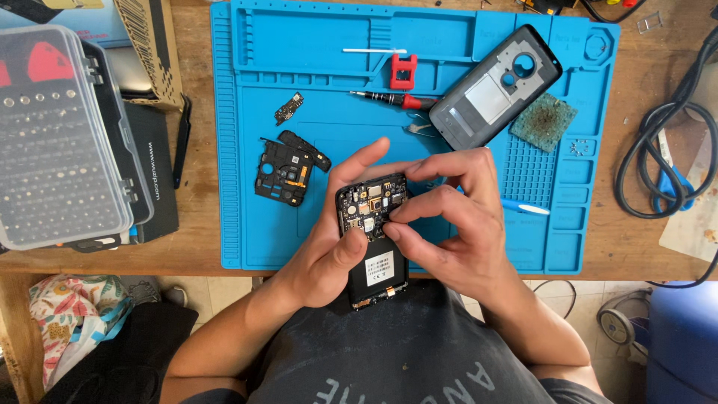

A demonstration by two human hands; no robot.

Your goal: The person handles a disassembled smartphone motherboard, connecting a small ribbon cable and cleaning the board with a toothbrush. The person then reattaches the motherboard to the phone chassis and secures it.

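Observation:
My left hand (329,247) cradles an opened black smartphone (374,247) from the left, thumb pressed on its battery area just below the circuit board. My right hand (456,217) rests on the phone's right side, with thumb and forefinger pinched at the board's right edge. The phone is held above the front edge of a blue repair mat (314,45). On the mat lie the phone's back cover (495,88), a black inner frame piece (283,173), a narrow black strip (307,148) and a small circuit board (289,108).
A red-handled screwdriver (393,98), a red block tool (403,72), a white stick (374,51), tweezers (420,129) and a green sponge pad (544,121) lie on the mat. A clear bit case (56,142) sits left, black cables (666,150) and blue scissors (677,183) right.

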